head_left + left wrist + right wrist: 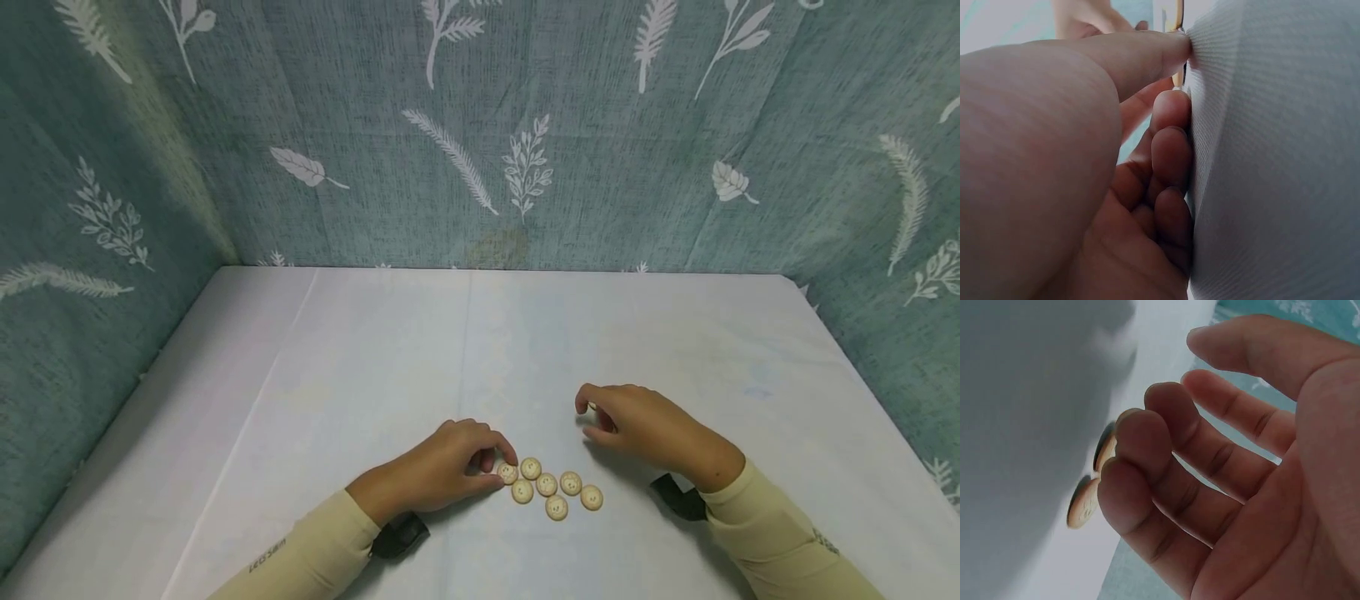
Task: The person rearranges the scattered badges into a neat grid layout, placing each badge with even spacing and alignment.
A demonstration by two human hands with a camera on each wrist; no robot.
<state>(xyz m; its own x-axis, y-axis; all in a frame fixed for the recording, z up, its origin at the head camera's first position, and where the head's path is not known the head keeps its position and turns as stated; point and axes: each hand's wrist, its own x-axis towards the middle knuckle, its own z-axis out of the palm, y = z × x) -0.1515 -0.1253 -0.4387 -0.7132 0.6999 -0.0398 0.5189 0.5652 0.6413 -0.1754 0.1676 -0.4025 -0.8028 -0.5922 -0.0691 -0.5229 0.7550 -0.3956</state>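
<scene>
Several round, pale wooden buttons lie flat on the white table in a loose, zigzag cluster. At its left end my left hand (459,467) pinches one button (507,474) between thumb and index finger, down on the cloth. In the left wrist view the thumb (1147,56) presses on the surface and mostly hides that button. My right hand (645,423) hovers above the table, up and right of the cluster, fingers loosely bent. The right wrist view shows a gap between its thumb and fingertips, with two buttons (1085,507) beyond the fingers.
A white cloth covers the table (360,358), creased lengthwise. Green fabric (360,92) with white leaf prints hangs at the back and both sides. Dark wrist cameras (401,535) sit under both forearms.
</scene>
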